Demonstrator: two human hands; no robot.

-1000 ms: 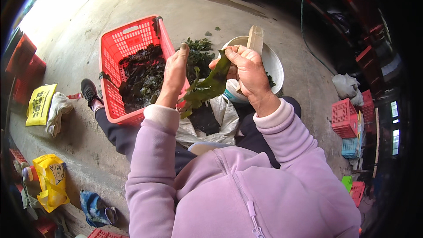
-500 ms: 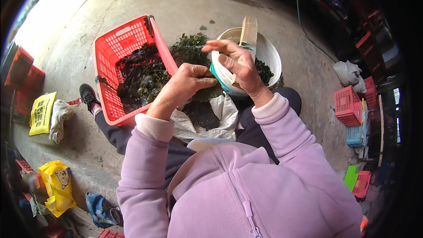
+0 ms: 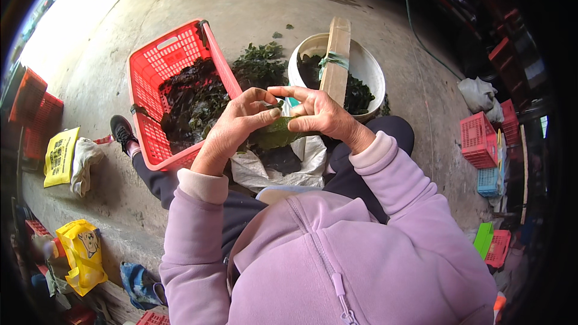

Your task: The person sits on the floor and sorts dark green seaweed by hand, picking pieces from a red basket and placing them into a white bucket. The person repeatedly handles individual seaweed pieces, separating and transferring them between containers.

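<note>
A red crate (image 3: 146, 78) stands at the left on the concrete floor (image 3: 123, 162), dark wet leaves (image 3: 192, 105) piled inside it. Just right of its near end, the left forearm rises from the lower edge, slanting up and rightward in a lilac sleeve (image 3: 195, 229) with a pale cuff. The left hand (image 3: 238, 121) shows its back, wrist nearly straight, the index finger arched and the thumb stretched rightward, the fingers narrowed in a pinch on a green leaf (image 3: 270, 136). That leaf hangs between the two hands, in front of the chest and above a white sack (image 3: 245, 171) by the person's legs. The right hand (image 3: 325, 115) comes in from the other side, its forearm slanting up and leftward; its index finger reaches across toward the left fingertips, and its thumb lies against the leaf's right end. Whether the right fingers grip the leaf from behind, I cannot tell. Beyond that hand stands a white bucket (image 3: 374, 72) holding dark leaves, a wooden board (image 3: 337, 54) laid across it.
</note>
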